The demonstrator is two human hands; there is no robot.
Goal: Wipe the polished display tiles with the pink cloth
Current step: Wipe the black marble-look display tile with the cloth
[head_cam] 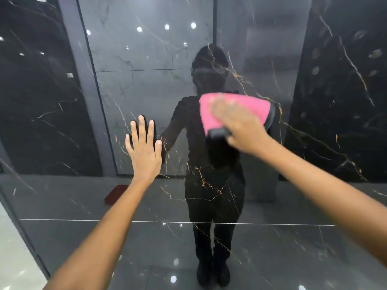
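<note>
Cloth under palm: pink cloth (236, 110) pressed flat against polished display tile (209, 185) by right hand (240, 126), blurred, fingers seemingly spread over fabric rather than pinching, exact curl hard to tell. Long axis of cloth roughly level, wider edge toward upper right, narrow corner down-left beside palm. Left hand (144, 147) flat on same tile, lower left of cloth and near it, fingers straight and slightly apart, bracing. Likely mid-wipe; unwiped tile probably all around
</note>
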